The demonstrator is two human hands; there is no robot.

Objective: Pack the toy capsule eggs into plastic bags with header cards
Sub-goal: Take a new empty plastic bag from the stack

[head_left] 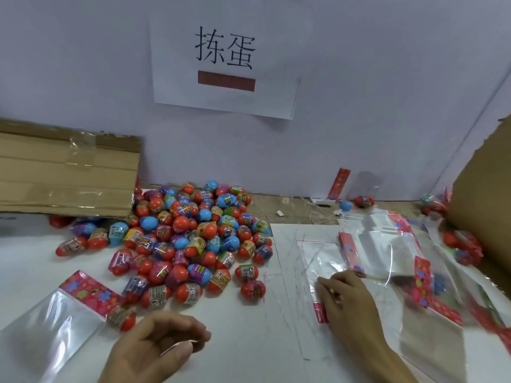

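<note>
My right hand [343, 295] presses flat on the clear plastic header-card bags [387, 244] at lower right, so I should peel off just 1 while my left hand [160, 344] waits loosely curled, holding nothing.

Your left grip [163, 344] hovers low, fingers loosely curled, holding nothing. Your right grip [345, 297] reaches forward, palm down, fingers bent, fingertips [322, 283] pressing flat.

A packing workshop bench — heaped capsule eggs [190, 239], cardboard cartons [66, 172], paper station sign [225, 59] on the wall.
</note>
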